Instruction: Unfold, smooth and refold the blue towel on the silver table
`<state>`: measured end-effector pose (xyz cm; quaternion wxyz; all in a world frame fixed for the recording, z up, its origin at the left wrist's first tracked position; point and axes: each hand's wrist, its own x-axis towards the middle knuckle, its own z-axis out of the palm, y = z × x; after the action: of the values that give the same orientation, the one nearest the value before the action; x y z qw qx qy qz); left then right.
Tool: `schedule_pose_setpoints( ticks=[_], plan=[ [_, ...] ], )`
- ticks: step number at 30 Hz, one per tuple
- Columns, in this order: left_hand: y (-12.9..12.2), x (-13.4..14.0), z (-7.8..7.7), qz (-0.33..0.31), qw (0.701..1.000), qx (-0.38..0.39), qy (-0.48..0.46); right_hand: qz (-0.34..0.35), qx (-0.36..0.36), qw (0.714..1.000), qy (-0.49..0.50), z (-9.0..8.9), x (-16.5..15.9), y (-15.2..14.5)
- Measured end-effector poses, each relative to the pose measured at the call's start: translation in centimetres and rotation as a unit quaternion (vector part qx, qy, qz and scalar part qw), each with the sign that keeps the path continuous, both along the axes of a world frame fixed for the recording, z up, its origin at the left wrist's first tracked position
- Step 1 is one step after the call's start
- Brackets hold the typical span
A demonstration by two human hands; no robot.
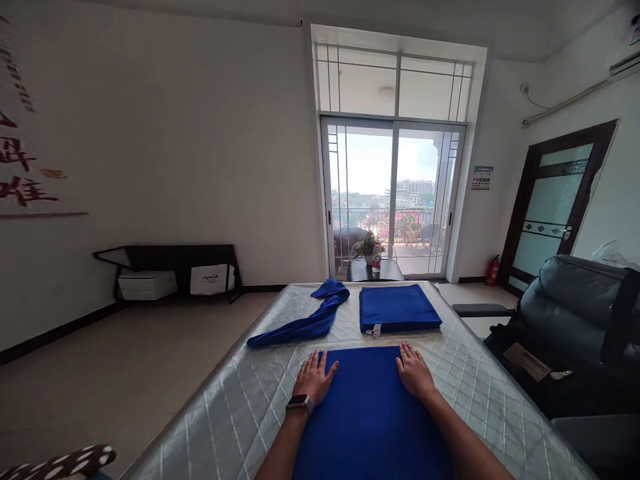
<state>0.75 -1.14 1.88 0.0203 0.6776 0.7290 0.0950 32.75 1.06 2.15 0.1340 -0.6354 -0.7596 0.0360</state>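
A blue cloth (367,413) lies flat on the quilted silver-grey mattress (235,393) in front of me. On its far left corner rests my left hand (314,377), fingers stretched out, a dark smartwatch on the wrist. My right hand (414,370) lies open on the far right corner, its fingers pointing away from me. Beyond the right hand sits a neatly folded blue cloth stack (400,307) with a white tag at its near edge. Further left, a loose blue cloth (320,317) is crumpled into a twisted strip. The near end of the flat cloth runs out of view.
A black office chair (570,320) with a brown card on its seat stands at the right. Past the far mattress edge, a small table (360,271) holds a plant and a bottle (376,259). A black rack (180,260) stands by the left wall. Patterned fabric (70,463) shows at lower left.
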Motion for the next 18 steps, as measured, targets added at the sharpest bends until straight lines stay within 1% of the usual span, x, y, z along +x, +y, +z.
schedule_pose_setpoints(
  ticks=[6,12,18],
  plan=[
    [0.06,-0.03,-0.05,-0.001,1.000,0.006,0.000,-0.013,0.012,1.000,0.007,-0.18,0.00,0.04],
    [0.02,0.34,0.00,0.003,1.000,0.002,0.029,-0.008,-0.013,1.000,0.012,0.05,0.15,0.08],
    [-0.24,0.67,0.64,0.008,0.999,-0.018,0.045,-0.004,-0.019,1.000,0.021,0.44,0.30,-0.07]
  ],
)
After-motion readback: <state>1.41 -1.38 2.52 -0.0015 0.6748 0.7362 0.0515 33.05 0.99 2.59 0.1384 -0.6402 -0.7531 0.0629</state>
